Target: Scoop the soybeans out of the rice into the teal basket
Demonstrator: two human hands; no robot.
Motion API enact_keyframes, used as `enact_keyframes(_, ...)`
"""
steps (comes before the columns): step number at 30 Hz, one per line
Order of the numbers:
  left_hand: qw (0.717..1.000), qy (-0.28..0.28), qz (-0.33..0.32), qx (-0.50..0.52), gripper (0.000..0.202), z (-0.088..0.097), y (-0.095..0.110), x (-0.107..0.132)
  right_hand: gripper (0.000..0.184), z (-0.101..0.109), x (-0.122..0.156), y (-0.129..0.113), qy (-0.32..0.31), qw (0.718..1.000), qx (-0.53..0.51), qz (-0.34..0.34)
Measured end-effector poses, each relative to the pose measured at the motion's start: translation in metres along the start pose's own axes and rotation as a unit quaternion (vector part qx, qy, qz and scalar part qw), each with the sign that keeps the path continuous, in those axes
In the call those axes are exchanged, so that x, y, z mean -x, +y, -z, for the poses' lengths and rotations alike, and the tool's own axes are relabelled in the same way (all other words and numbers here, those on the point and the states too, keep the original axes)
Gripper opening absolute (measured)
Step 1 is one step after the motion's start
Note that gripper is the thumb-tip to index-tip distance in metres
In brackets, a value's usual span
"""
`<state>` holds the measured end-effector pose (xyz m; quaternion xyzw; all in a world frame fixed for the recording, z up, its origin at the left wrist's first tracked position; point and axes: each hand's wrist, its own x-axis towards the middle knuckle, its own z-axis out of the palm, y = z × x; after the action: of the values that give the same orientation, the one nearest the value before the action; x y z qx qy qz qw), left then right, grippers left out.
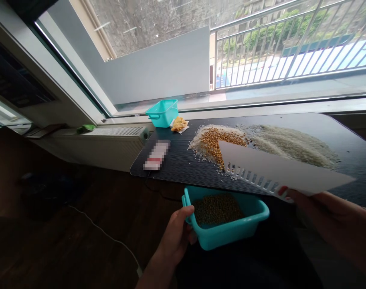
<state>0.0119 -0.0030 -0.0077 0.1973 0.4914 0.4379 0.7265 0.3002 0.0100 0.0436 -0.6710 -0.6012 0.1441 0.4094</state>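
My left hand [177, 230] is closed round the left end of a turquoise plastic basin [231, 236], thumb over the rim. Small brownish-green beans [219, 208] cover the basin's bottom; it hangs just off the near edge of the dark table [183, 168]. Between the fingers of my right hand [321, 210] is a flat white plastic sheet [273, 164] with a row of slots along its near edge. The sheet's far-left corner overlaps a heap of yellow soybeans [214, 140] ringed with white grains. A wide spread of rice-like white grains [300, 142] lies behind the sheet.
Another turquoise basin [163, 114] stands at the table's far left corner, beside a crumpled yellow cloth-like item [179, 124]. A pixelated white object [157, 154] with a cable lies nearer. A radiator [116, 140] and window border the table; a white cord [101, 228] runs across the floor.
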Motion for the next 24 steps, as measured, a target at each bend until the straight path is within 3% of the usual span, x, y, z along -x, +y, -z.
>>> enact_keyframes(6,0.999,-0.044,0.028,-0.010,0.044,-0.017,-0.007,0.000,0.031,0.006,-0.007,-0.002,0.011,0.999,0.001,-0.044)
enact_keyframes(12,0.999,-0.030,0.031,-0.011,0.039,-0.019,-0.007,0.000,0.032,-0.004,-0.012,-0.004,-0.021,0.999,-0.035,-0.034)
enact_keyframes(19,0.999,-0.035,0.037,0.000,0.038,-0.017,-0.008,0.000,0.034,-0.009,-0.022,0.009,0.006,0.998,-0.053,-0.019)
enact_keyframes(24,0.999,-0.033,0.037,0.002,0.040,-0.020,-0.007,0.001,0.033,-0.008,-0.026,0.005,0.002,0.998,-0.046,-0.032)
